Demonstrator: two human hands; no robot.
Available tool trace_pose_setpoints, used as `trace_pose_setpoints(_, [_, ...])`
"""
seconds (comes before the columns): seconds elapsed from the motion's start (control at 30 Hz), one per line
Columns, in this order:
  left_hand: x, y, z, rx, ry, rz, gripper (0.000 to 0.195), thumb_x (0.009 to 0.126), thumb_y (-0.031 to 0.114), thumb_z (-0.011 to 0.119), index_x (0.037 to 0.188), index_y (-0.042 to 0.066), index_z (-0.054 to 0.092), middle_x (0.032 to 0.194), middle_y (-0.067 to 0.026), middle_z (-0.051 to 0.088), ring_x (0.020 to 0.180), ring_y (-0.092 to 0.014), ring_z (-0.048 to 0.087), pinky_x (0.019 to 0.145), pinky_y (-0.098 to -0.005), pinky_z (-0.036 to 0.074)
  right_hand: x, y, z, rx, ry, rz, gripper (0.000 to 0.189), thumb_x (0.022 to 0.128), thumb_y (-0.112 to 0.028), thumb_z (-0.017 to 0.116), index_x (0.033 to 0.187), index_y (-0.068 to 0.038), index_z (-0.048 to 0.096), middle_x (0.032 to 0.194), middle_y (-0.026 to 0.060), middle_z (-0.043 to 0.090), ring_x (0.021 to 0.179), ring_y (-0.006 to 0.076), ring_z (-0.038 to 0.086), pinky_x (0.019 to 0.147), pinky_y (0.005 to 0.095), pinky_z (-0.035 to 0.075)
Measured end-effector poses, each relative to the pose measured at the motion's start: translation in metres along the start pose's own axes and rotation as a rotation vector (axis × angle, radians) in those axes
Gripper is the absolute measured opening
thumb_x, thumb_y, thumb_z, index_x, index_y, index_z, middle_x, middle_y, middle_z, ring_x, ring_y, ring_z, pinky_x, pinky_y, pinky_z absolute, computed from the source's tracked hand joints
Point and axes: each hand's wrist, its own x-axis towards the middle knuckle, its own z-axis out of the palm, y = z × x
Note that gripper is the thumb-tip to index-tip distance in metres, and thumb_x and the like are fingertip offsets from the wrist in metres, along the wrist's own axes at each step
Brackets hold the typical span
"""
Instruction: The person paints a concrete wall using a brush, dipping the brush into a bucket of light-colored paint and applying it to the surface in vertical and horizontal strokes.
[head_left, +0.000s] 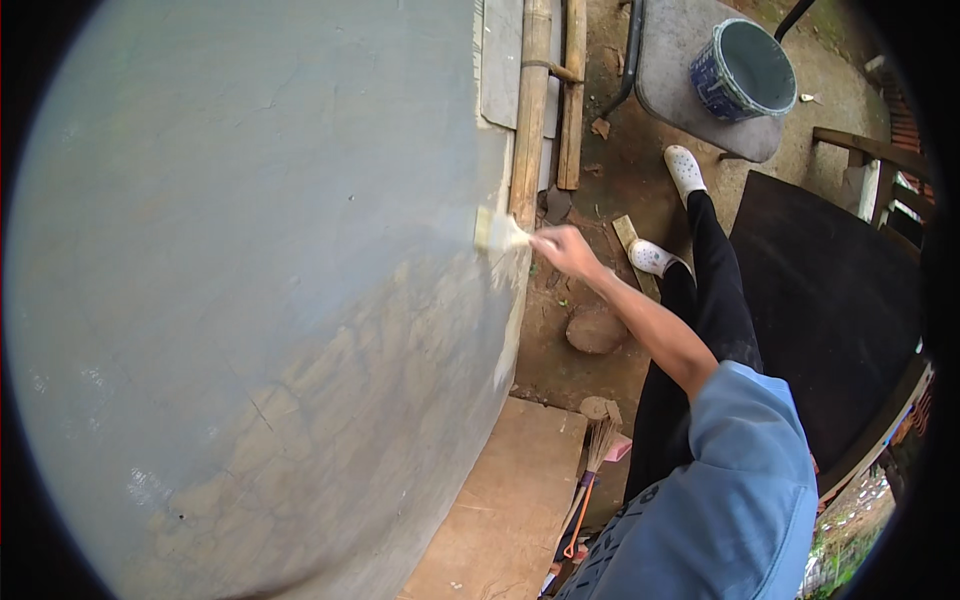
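Note:
My right hand (566, 251) grips the handle of a flat paintbrush (491, 229), slightly blurred. Its pale bristles lie against a wall (262, 187) near the wall's edge. Grey-blue paint coats much of that surface, while a cracked, brownish patch (330, 420) shows through lower down. A paint bucket (716, 82) with a smeared rim and blue, marked side stands on a worn grey chair seat (667, 45); its inside looks grey. My left hand is out of view.
Bamboo poles (534, 112) run along the wall's edge. Below are a brown board (495, 480), a stick broom (602, 442) and a pink dustpan (619, 448). A wood strip (624, 229) and round stone (596, 330) lie near my shoes. A large black panel (825, 322) is at right.

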Motion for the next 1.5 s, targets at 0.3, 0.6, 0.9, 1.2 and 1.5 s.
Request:
trace_pose_setpoints(0.3, [-0.004,0.006,0.016,0.286,-0.038,0.011,0.031,0.097,0.020,0.050,0.102,-0.009,0.060,0.081,-0.0208,0.064,0.066,-0.036,0.065,0.059,-0.0486,0.052,0.049,0.037,0.015,-0.301,0.257,0.126,0.035,0.092,-0.029,0.062,0.103,0.002,0.072,0.083,0.0229,0.069,0.080,0.0340,0.071,0.073,0.0416,0.052])
trace_pose_setpoints(0.6, [-0.009,-0.015,0.029,0.369,0.033,0.109,0.041,0.096,0.030,0.051,0.101,-0.010,0.057,0.077,-0.0170,0.062,0.061,-0.033,0.064,0.050,-0.0466,0.049,0.041,0.044,0.007,-0.231,0.206,0.152,0.031,0.090,-0.028,0.063,0.101,0.000,0.072,0.084,0.0243,0.068,0.083,0.0387,0.069,0.072,0.0459,0.052])
trace_pose_setpoints(0.9, [-0.025,-0.027,0.035,0.071,-0.004,-0.155,0.046,0.099,0.031,0.051,0.106,-0.014,0.051,0.086,-0.0266,0.060,0.080,-0.044,0.062,0.061,-0.0523,0.048,-0.004,0.018,-0.002,-0.077,0.231,0.115,0.028,0.092,-0.025,0.061,0.100,-0.001,0.073,0.082,0.0241,0.068,0.079,0.0365,0.070,0.074,0.0438,0.053])
trace_pose_setpoints(1.2, [-0.044,-0.046,0.052,-0.092,-0.157,-0.294,0.060,0.103,0.033,0.045,0.128,-0.021,0.034,0.114,-0.0433,0.050,0.101,-0.056,0.054,0.080,-0.0626,0.046,0.005,-0.037,-0.017,-0.034,0.068,0.093,0.031,0.092,-0.028,0.063,0.102,0.000,0.073,0.087,0.0231,0.070,0.083,0.0332,0.071,0.074,0.0401,0.053])
trace_pose_setpoints(1.5, [-0.030,-0.028,0.059,-0.115,-0.130,-0.308,0.061,0.104,0.034,0.044,0.131,-0.019,0.033,0.118,-0.0439,0.050,0.109,-0.057,0.052,0.088,-0.0603,0.046,0.047,-0.051,0.008,-0.181,0.182,0.135,0.031,0.090,-0.026,0.062,0.098,0.001,0.073,0.076,0.0242,0.068,0.074,0.0309,0.071,0.073,0.0420,0.053])
